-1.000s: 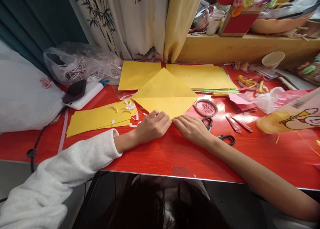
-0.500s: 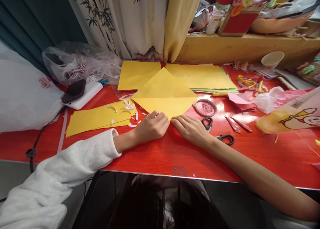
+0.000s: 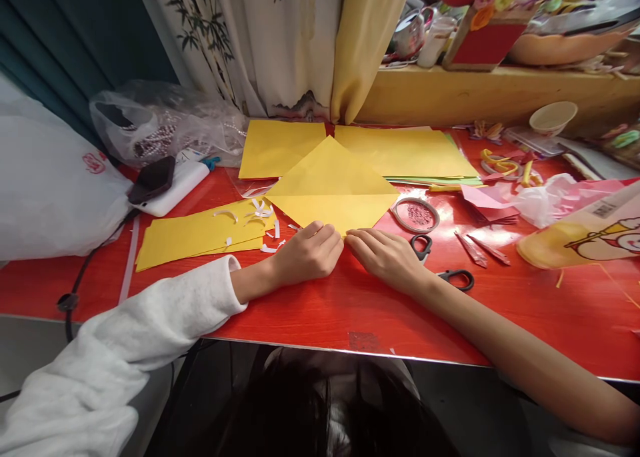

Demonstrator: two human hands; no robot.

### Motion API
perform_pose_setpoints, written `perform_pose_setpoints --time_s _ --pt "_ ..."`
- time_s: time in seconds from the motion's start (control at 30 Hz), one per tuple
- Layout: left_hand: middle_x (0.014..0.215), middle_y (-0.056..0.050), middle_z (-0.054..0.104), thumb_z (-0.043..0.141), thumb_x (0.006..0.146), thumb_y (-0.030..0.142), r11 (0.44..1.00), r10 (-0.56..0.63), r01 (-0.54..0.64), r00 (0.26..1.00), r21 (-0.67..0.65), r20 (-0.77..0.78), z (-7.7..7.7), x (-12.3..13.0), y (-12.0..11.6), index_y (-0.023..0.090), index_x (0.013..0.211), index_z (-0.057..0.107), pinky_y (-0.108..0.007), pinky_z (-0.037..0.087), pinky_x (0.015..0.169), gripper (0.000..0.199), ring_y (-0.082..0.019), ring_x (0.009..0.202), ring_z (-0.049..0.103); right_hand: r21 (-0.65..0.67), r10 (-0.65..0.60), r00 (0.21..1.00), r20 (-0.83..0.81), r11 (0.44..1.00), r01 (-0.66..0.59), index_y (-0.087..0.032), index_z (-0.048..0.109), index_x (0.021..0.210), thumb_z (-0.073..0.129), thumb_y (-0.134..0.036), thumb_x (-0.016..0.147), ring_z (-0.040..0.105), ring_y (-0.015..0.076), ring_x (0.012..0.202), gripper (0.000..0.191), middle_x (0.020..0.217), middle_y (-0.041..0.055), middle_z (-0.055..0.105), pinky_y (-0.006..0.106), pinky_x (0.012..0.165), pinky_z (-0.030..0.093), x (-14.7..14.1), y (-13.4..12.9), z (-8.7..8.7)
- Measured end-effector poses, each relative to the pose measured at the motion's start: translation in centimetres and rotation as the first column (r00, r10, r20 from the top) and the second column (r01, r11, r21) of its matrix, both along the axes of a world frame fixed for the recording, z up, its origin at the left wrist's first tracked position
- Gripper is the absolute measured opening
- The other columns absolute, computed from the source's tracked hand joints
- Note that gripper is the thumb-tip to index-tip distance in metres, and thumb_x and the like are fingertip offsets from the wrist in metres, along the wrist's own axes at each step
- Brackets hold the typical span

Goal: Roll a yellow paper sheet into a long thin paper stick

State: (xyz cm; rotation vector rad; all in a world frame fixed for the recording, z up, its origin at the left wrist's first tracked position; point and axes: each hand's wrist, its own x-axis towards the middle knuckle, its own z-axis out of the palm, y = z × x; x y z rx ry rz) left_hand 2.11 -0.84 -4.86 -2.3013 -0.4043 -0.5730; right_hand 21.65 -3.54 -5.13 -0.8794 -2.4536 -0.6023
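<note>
A yellow paper square lies turned like a diamond on the red table, with a crease running across its middle. At its near corner my left hand is closed, fingers curled and pinching the left side of that corner. My right hand grips the same corner from the right, its fingers pressed together close to the left hand's fingertips. The corner's very tip is mostly hidden by the fingers. Black-handled scissors lie partly under my right forearm.
Yellow strips with white scraps lie at left. Behind are yellow sheets. A tape roll, pink paper and a drink cup stand or lie at right. A phone and plastic bags are at back left.
The whole view has shifted slightly, so things appear a little further right. Both hands keep their hold on the paper's near corner, with barely any movement.
</note>
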Motion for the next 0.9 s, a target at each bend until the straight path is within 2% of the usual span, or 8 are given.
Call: perform_pose_setpoints --time_s 0.27,0.57,0.73,0.9 --pt "0.078 -0.004 0.062 0.045 0.087 0.012 0.998 0.051 -0.050 0.998 0.045 -0.020 0.00 0.14 0.01 0.011 0.084 0.059 -0.031 0.035 0.070 0.015 -0.016 0.076 0.055 0.058 -0.035 0.997 0.061 0.998 0.032 -0.013 0.060 0.081 0.037 -0.005 0.089 0.061 0.0154 0.074 0.026 0.083 0.0076 0.067 0.027 0.064 0.045 0.09 0.02 -0.24" --pt "0.069 -0.003 0.060 0.048 0.086 0.011 0.998 0.015 -0.013 0.999 0.055 -0.029 0.09 0.04 0.13 0.011 0.077 0.060 -0.030 0.034 0.067 0.014 -0.015 0.069 0.053 0.097 -0.034 0.997 0.063 0.995 0.028 -0.011 0.061 0.093 0.038 -0.006 0.089 0.062 0.0151 0.078 0.024 0.097 0.0084 0.068 0.027 0.066 0.046 -0.01 -0.18 -0.06" --pt "0.073 -0.004 0.061 0.048 0.086 0.012 0.997 0.044 -0.043 0.999 0.060 -0.024 0.04 0.09 0.12 0.011 0.081 0.059 -0.030 0.033 0.070 0.012 -0.015 0.074 0.054 0.106 -0.046 0.997 0.063 0.994 0.039 -0.011 0.060 0.085 0.039 -0.003 0.087 0.062 0.0143 0.072 0.022 0.088 0.0085 0.068 0.026 0.065 0.045 -0.01 -0.10 -0.27" --pt "0.078 -0.004 0.063 0.047 0.086 0.011 0.996 0.057 -0.057 0.998 0.073 0.012 -0.03 0.05 0.12 0.011 0.083 0.059 -0.030 0.033 0.072 0.013 -0.016 0.078 0.056 0.106 -0.050 0.998 0.039 0.993 0.045 -0.012 0.057 0.085 0.037 -0.001 0.087 0.061 0.0131 0.070 0.023 0.083 0.0062 0.068 0.025 0.064 0.044 -0.01 -0.01 -0.31"
